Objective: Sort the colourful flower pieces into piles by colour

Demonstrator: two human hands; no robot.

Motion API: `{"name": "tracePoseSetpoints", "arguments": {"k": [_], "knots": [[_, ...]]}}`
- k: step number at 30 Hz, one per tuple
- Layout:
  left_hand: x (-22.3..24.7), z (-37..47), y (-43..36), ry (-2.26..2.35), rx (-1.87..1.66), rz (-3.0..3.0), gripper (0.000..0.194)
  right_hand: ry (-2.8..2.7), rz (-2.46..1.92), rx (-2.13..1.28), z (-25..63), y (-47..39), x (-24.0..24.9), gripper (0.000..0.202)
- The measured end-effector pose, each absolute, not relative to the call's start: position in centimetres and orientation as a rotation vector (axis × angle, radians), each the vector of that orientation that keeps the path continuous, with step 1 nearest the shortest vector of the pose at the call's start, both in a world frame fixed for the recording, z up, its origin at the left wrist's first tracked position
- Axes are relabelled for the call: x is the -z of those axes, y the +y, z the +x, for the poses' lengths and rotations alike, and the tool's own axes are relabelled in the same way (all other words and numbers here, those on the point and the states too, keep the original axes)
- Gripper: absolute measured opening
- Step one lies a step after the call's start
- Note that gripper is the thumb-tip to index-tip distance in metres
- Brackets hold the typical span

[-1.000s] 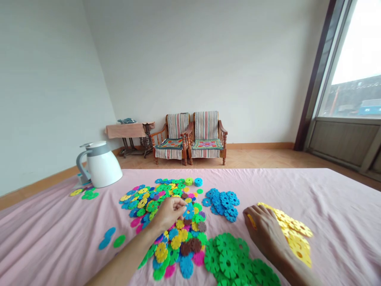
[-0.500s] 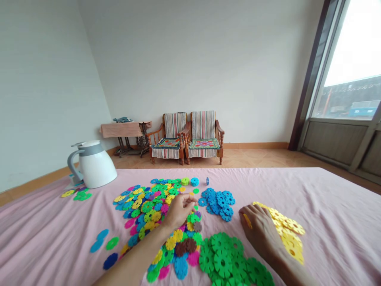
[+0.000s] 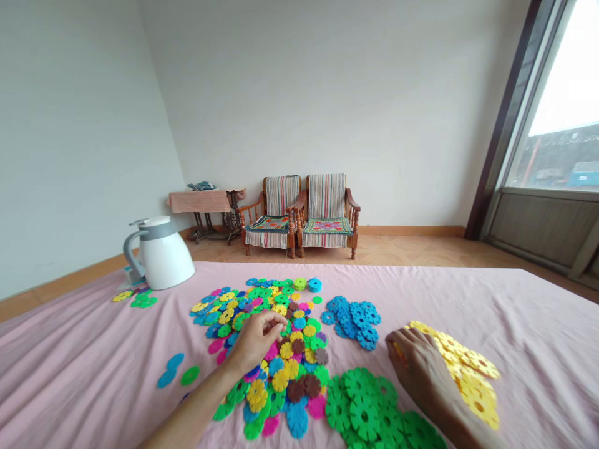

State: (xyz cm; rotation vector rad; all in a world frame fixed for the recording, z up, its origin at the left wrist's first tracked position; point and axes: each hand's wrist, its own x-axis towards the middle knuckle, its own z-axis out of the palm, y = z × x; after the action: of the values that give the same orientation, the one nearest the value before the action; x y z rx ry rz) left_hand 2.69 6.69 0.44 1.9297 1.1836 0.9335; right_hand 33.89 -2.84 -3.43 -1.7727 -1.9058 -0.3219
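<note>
Blue pile (image 3: 350, 319) as ref: mixed discs (image 3: 279, 379) to its L, green discs (image 3: 369, 402) nearer, gap round it prob. keeps colours apart; L hand (image 3: 257, 335) L of it, fingers narrow; R hand (image 3: 418, 362) R, curled by yellow discs (image 3: 461, 359); can't tell if either grips

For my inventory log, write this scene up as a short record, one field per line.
Left hand: over the mixed discs, no disc clearly visible in its grip
Right hand: at the left edge of the yellow discs, a bit of yellow showing by it; grip unclear
Blue discs: overlapping, right of the mixed discs
Green discs: overlapping, nearer the camera than the blue ones
Jug: white and grey, upright, at left
Cloth: pink, wrinkled
Background: two chairs before a wall
</note>
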Motion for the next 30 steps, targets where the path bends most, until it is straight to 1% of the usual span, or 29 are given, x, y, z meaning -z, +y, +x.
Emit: {"name": "tracePoseSetpoints", "arguments": {"k": [6,13,17,22,28,30], "knots": [[-0.3,3.2,7.5,1.212,-0.914,2.044,0.021,-1.900,-1.777,0.312,33.8,-2.9,3.3,0.022],[-2.7,5.9,11.9,1.327,-0.896,2.498,0.017,-1.891,-1.757,0.347,34.0,-2.5,3.8,0.022],[-3.4,7.9,15.7,1.368,-0.824,2.586,0.017,-1.885,-1.731,0.387,34.2,-2.3,4.2,0.021],[-3.2,9.9,19.4,1.474,-0.691,2.650,0.018,-1.851,-1.734,0.398,33.9,-2.2,4.5,0.020],[-2.7,11.6,21.5,1.589,-0.512,2.648,0.018,-1.871,-1.687,0.434,33.9,-2.1,4.8,0.019],[-2.6,11.9,21.7,1.598,-0.454,2.652,0.015,-1.899,-1.673,0.443,34.1,-2.1,4.8,0.018]]}}
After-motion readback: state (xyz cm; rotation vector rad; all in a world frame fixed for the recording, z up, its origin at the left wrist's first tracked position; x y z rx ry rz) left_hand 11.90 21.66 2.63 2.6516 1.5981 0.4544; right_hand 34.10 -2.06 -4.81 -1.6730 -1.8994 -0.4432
